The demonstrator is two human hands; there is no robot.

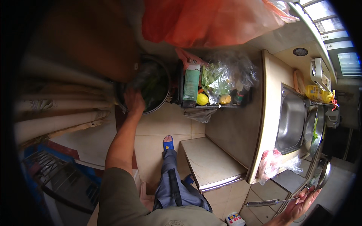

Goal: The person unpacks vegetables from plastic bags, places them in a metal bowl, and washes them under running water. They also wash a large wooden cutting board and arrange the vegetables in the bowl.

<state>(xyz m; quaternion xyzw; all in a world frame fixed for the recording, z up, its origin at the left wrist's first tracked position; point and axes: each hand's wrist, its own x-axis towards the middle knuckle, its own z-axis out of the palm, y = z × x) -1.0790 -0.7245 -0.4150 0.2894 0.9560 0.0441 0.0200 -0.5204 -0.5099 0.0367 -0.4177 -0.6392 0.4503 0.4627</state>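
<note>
My left hand (134, 100) reaches down into a round, dark container (169, 84) on the floor. Dark green leaves (150, 87) lie inside it, beside the hand. Blur and shadow hide the fingertips, so whether they grip anything does not show. Far to the lower right, my right hand (303, 202) holds a metal ladle (261, 202) by its stem, the bowl end beyond the fingers. Close to that hand, a pink-and-clear plastic bag (270, 165) sits on the counter's edge.
A rack of groceries (203, 106) holds bagged greens, a lemon (202, 99) and a green box (191, 84). At right are a steel sink (291, 121) and a metal basin (309, 132) with a green leaf. A red plastic bag (198, 22) hangs overhead; a low tiled ledge (212, 161) juts out.
</note>
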